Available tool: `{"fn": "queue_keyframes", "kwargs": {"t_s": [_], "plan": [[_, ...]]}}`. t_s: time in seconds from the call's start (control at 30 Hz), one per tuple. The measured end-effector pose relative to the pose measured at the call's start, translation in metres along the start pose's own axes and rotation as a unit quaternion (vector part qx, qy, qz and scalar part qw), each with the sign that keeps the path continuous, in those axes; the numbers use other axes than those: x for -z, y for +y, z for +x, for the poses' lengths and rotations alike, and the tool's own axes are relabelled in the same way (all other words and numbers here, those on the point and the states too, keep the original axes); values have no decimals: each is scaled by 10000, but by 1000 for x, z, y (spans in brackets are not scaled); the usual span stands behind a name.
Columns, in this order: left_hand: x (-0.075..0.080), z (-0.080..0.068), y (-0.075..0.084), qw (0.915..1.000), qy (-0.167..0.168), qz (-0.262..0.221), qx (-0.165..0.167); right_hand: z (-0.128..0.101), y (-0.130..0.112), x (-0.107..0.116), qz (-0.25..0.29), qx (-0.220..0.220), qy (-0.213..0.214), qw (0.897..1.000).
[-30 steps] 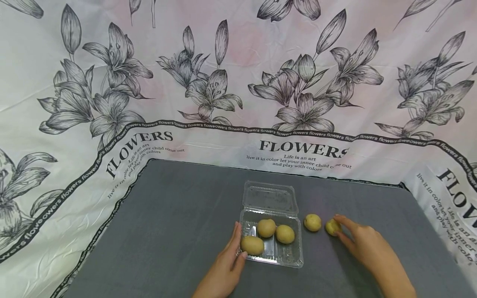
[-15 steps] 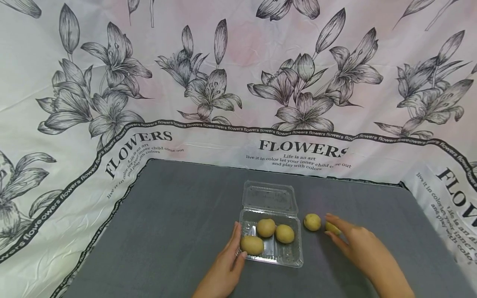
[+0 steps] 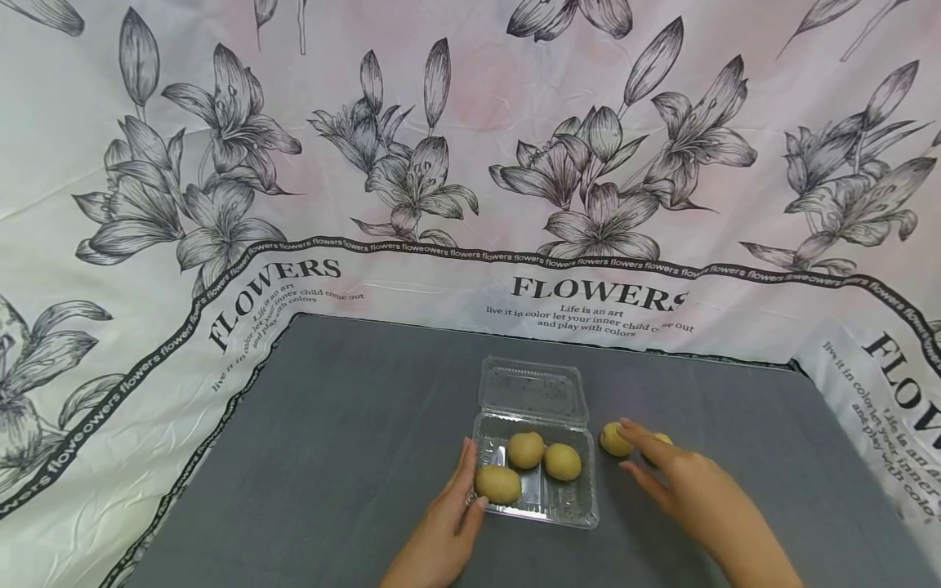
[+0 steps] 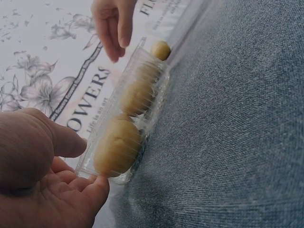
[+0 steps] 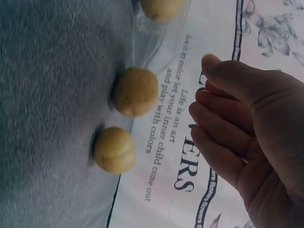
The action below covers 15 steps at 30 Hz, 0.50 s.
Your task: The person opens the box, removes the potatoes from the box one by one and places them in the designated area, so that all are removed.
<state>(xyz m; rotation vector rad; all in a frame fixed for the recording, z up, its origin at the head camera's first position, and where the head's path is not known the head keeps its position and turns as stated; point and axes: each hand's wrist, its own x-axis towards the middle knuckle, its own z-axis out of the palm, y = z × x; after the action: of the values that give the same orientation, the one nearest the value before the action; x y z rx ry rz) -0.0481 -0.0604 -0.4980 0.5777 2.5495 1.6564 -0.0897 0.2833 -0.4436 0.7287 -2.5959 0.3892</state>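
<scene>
Right hand [image 3: 682, 480], empty, fingers loose, hovers at the potato [image 3: 612, 439] right of the clear box [image 3: 573, 500] left hand [image 3: 443, 519] grips; likely reaching, next needing a pinch.

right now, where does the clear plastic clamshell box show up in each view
Head: the clear plastic clamshell box is low, right of centre, lid open.
Left wrist: it slants from lower left toward the top, the left hand at its near end.
Right wrist: only part shows, at the top edge near the middle.
Shared landmark: the right hand, in all three.
</scene>
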Motion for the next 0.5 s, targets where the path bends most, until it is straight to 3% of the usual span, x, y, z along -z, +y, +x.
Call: {"fn": "queue_keyframes", "kwargs": {"t_s": [0.27, 0.5], "plan": [[0, 0, 0, 9998, -108, -91, 170, 4, -13, -5, 109, 161, 55, 9998], [1, 0, 1, 9999, -42, -131, 17, 10, -24, -13, 129, 440, -122, 9989]]}}
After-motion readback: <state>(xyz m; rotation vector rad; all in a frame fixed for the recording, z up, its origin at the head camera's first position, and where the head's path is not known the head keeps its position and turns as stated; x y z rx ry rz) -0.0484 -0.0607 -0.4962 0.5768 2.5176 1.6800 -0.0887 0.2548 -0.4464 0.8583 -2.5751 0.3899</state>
